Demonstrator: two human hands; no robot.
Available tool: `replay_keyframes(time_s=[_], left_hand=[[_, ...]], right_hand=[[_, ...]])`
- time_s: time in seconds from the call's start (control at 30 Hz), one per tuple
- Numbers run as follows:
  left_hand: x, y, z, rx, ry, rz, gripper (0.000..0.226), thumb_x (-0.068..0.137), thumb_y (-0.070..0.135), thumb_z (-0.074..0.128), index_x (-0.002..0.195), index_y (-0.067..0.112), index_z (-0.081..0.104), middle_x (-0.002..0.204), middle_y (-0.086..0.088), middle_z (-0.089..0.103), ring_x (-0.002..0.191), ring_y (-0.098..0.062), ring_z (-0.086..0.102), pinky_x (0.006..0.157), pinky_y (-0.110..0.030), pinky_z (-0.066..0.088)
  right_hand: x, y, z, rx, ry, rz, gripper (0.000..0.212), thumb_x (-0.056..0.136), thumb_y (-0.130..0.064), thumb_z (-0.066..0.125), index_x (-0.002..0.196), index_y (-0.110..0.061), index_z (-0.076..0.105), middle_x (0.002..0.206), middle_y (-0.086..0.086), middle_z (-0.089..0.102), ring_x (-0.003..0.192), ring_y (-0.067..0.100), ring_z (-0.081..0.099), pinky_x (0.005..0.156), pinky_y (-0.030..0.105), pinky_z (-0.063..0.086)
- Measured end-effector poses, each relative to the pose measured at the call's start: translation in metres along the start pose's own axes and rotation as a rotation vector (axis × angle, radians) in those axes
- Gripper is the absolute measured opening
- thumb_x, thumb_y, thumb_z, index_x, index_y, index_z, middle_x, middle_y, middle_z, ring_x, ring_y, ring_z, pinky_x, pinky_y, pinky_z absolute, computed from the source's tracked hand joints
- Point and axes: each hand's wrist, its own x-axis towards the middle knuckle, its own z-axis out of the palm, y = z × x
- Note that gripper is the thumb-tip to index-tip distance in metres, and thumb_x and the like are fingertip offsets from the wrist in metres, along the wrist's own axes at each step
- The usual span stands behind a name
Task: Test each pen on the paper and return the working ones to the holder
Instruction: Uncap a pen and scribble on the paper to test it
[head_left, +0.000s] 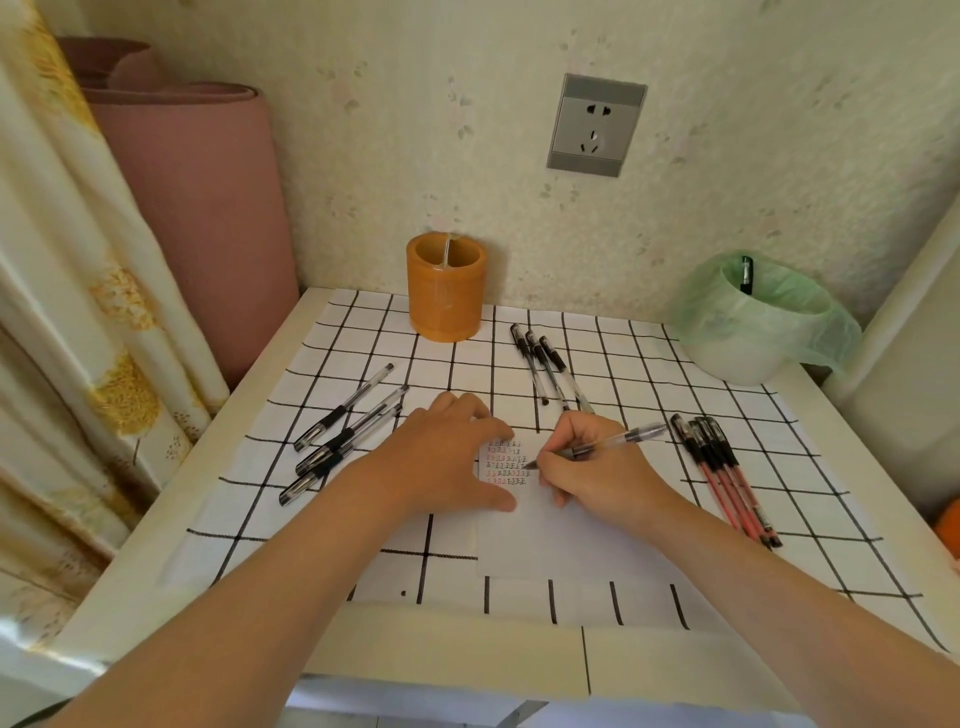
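Paper (545, 545) is held flat under the left hand (447, 454), whose fingers rest uncurled. A pen (623, 436) is pinched in the right hand (592, 475), its tip seemingly touching the scribbled rows. The holder (447, 296) is set at the back, well apart, with three pens (550, 370) near it.

The left grip (447, 457) presses flat on the paper (519, 540), while the right grip (597, 470) pinches a clear pen (610, 443), its tip on the scribbled rows (red and black marks). From the paper, the orange holder (447, 288) stands at eleven o'clock on the counter (467, 660), three pens (550, 370) at one o'clock.
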Motion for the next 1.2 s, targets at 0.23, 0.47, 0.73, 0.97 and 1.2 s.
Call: replay_keyframes(time_s=[0.23,0.47,0.73,0.97,1.2], left_hand=[[-0.002,0.0,0.003,0.039,0.013,0.016,0.079,0.075,0.071,0.065,0.143,0.04,0.041,0.137,0.014,0.035,0.128,-0.01,0.029,0.103,-0.032,0.035],[-0.002,0.002,0.002,0.037,0.017,0.016,0.078,0.075,0.069,0.067,0.143,0.04,0.041,0.138,0.014,0.035,0.128,-0.01,0.028,0.1,-0.029,0.033],[-0.002,0.004,0.003,0.04,0.019,0.003,0.078,0.074,0.07,0.066,0.141,0.04,0.042,0.136,0.014,0.036,0.126,-0.01,0.03,0.1,-0.032,0.035],[0.0,0.004,0.002,0.034,0.026,-0.006,0.077,0.071,0.07,0.068,0.138,0.04,0.045,0.133,0.015,0.037,0.123,-0.009,0.031,0.096,-0.03,0.035],[0.0,0.005,0.001,0.031,0.026,-0.013,0.076,0.07,0.07,0.069,0.136,0.04,0.046,0.131,0.016,0.038,0.123,-0.008,0.031,0.093,-0.029,0.035]], right_hand=[[0.0,0.007,0.0,-0.07,-0.046,-0.128,0.018,0.077,0.006,0.068,0.069,-0.006,0.057,0.058,-0.01,0.057,0.049,0.006,0.047,0.045,0.022,0.037],[-0.002,0.013,0.0,-0.061,-0.018,-0.162,0.022,0.077,0.004,0.069,0.067,-0.009,0.054,0.062,-0.003,0.055,0.054,0.009,0.047,0.048,0.029,0.037],[-0.002,0.012,0.001,-0.113,-0.057,-0.147,0.02,0.079,0.003,0.068,0.069,-0.007,0.054,0.056,-0.015,0.056,0.049,0.0,0.045,0.044,0.024,0.034],[-0.003,0.015,0.0,-0.093,-0.057,-0.158,0.02,0.078,0.0,0.068,0.069,-0.009,0.053,0.059,-0.007,0.054,0.054,0.009,0.044,0.048,0.028,0.033],[-0.002,0.015,0.001,-0.117,-0.047,-0.171,0.024,0.078,0.001,0.068,0.066,-0.012,0.05,0.057,-0.017,0.054,0.051,-0.001,0.049,0.049,0.033,0.032]])
